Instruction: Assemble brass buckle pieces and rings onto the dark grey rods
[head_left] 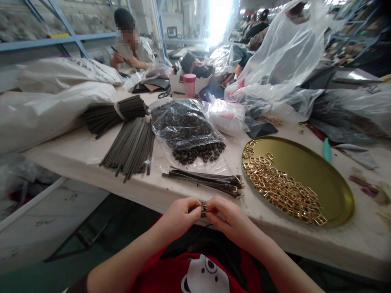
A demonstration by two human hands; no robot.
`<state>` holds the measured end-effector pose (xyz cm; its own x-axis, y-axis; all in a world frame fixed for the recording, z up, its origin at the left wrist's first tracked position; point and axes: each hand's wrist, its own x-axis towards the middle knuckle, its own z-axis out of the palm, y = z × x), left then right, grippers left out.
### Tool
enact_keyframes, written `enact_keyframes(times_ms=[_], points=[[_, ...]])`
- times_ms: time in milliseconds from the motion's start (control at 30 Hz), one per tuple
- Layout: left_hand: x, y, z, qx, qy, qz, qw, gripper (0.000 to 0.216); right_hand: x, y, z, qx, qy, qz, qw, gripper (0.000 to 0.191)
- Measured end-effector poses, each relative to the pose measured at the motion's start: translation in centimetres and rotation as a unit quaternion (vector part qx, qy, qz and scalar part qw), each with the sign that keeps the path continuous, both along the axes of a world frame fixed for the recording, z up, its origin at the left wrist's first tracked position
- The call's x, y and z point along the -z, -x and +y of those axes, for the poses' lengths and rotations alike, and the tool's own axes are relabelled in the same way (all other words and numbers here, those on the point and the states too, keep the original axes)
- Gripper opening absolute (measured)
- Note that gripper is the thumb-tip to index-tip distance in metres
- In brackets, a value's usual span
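Observation:
In front of my body, at the table's near edge, both hands pinch at one small piece. My left hand (pixel 183 213) is closed on a dark narrow strap, mostly hidden by the fingers. My right hand (pixel 226 215) is closed on a small gold-coloured buckle (pixel 203 209) at the strap's end; the fingertips meet around it. Just beyond lies a loose pile of dark straps (pixel 201 179) with gold buckles at their right ends. Many similar buckles (pixel 284 189) are heaped on a round gold tray (pixel 324 175) to the right.
A clear plastic bag (pixel 183 118) spills small dark loops (pixel 198 154). Dark strap bundles (pixel 131 146) lie to its left, near white sacks (pixel 58 110). Behind stand a pink-lidded jar (pixel 189 85) and plastic wrapping (pixel 281 61). Another person (pixel 131 44) sits across at far left.

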<state>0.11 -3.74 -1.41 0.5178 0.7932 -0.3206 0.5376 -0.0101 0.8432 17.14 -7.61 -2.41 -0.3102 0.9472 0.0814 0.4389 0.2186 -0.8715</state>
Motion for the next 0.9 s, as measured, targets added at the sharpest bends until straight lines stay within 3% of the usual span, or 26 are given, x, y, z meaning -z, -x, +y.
enact_keyframes(times_ms=[200, 300, 500, 700, 900], points=[[-0.2, -0.4, 0.9, 0.025, 0.048, 0.000, 0.999, 0.022, 1.0, -0.5, 0.6, 0.036, 0.088, 0.012, 0.995, 0.005], [0.0, -0.6, 1.2, 0.032, 0.046, 0.003, 0.998, 0.021, 1.3, -0.5, 1.0, 0.032, 0.096, 0.036, 0.994, 0.006], [0.3, -0.8, 1.0, 0.057, -0.049, 0.069, 0.995, 0.018, 1.1, -0.6, 1.2, 0.006, 0.007, -0.058, 0.998, 0.013], [-0.4, -0.7, 0.6, 0.065, -0.029, 0.063, 0.995, 0.021, 0.1, -0.8, 0.5, -0.031, -0.039, -0.102, 0.994, 0.019], [-0.8, -0.6, -0.3, 0.074, -0.005, 0.015, 0.997, 0.021, -0.2, -0.6, -0.6, 0.025, -0.099, -0.104, 0.989, 0.021]])
